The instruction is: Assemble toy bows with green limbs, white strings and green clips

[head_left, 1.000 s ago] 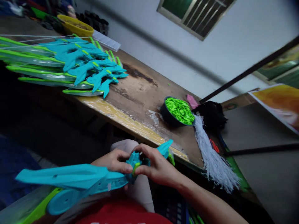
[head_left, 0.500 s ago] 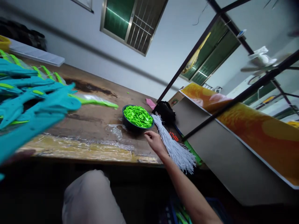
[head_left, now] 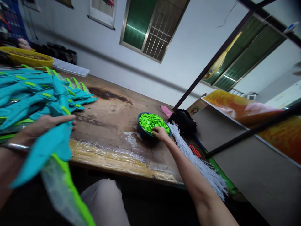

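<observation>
My left hand [head_left: 50,124] is closed round a teal plastic part [head_left: 50,142], its thumb laid across the top. Below it hangs a translucent piece with a lime-green edge [head_left: 70,188], which seems joined to the teal part. At the near rim of a dark bowl [head_left: 147,135], my right hand [head_left: 160,133] dips curled fingers among small lime-green plastic pieces [head_left: 150,121]. Its fingertips are partly hidden, so whether a piece is pinched does not show. Left of my left hand lies a pile of similar teal parts with green inserts [head_left: 25,91].
A bundle of white strings [head_left: 197,160] lies right of the bowl, near orange-handled scissors [head_left: 195,150] and a black bag [head_left: 182,121]. A yellow basin [head_left: 28,59] stands behind the pile. Dark metal bars [head_left: 254,127] cross the right side. Tape covers the table's front edge [head_left: 110,160].
My right hand has moved from beside the bowl onto its green pieces. My left hand, earlier mostly hidden behind a blurred teal part, now shows gripping it. The view has swung left.
</observation>
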Demonstrator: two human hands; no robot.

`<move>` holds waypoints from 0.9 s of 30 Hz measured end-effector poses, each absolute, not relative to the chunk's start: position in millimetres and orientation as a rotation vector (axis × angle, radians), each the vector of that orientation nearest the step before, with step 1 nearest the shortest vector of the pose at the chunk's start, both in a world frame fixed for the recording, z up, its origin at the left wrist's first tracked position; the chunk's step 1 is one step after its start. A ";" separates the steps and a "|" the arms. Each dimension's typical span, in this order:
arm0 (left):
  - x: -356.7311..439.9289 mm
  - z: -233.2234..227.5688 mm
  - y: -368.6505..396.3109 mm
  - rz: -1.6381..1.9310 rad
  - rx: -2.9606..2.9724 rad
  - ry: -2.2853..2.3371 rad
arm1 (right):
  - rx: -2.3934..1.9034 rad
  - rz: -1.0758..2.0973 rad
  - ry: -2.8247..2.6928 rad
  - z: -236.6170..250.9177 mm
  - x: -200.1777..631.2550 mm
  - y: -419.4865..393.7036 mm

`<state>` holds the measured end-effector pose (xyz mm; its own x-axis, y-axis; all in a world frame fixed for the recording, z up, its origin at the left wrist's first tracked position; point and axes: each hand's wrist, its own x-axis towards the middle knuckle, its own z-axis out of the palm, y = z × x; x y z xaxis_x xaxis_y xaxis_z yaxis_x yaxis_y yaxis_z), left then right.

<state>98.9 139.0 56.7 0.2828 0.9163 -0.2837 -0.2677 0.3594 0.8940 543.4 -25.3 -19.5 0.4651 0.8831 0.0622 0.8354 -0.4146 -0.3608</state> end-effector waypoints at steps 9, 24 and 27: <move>119.2 25.4 88.9 0.859 0.715 0.675 | -2.279 0.275 -1.168 -5.3 540.4 -30.3; 126.9 2.4 -10.8 0.818 0.726 0.568 | -1.690 0.321 -1.403 54.6 395.2 -49.1; 127.7 -4.2 -26.0 0.820 0.751 0.588 | -1.564 0.229 -1.602 60.9 335.8 -66.8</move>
<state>127.7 -26.0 -4.2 0.5545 0.8134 -0.1758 -0.4271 0.4595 0.7788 335.8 -66.8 60.9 0.1582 0.8849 0.4380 0.7264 0.1961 -0.6587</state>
